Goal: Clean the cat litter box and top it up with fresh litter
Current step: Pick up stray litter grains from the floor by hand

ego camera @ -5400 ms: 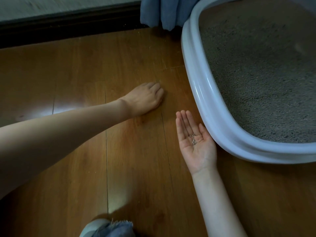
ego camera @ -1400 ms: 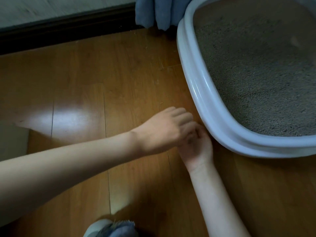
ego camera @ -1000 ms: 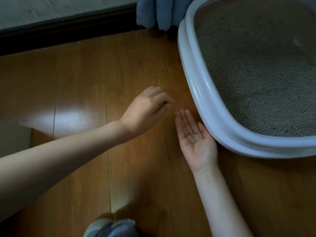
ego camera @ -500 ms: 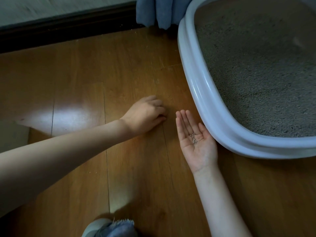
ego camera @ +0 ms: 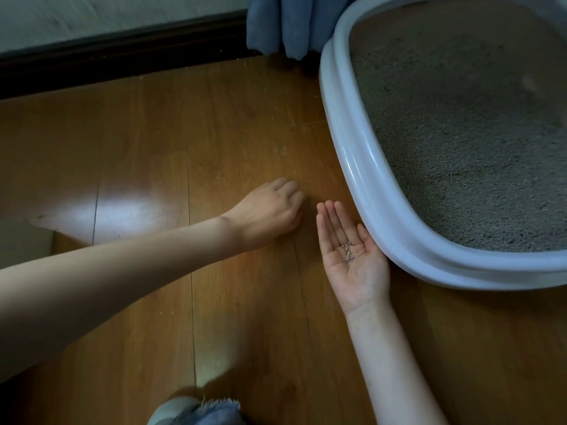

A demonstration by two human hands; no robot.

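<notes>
The pale grey litter box (ego camera: 362,167) stands on the wooden floor at the right, filled with grey litter (ego camera: 460,133). My right hand (ego camera: 357,273) lies palm up on the floor against the box's rim, fingers straight, with several small litter grains (ego camera: 348,252) resting in the palm. My left hand (ego camera: 270,213) is just to its left, knuckles up, fingers curled down onto the floor; what is under the fingertips is hidden. A few tiny stray grains (ego camera: 302,178) lie on the boards beyond its fingers.
A blue curtain (ego camera: 285,23) hangs behind the box's far-left corner. A dark baseboard (ego camera: 122,53) runs along the wall at the top, with crumbs beside it. My knee in frayed denim (ego camera: 196,412) is at the bottom edge.
My left hand left the right palm, rose, then came down on the floor to its left with fingers curled. The right hand stayed palm up with the grains.
</notes>
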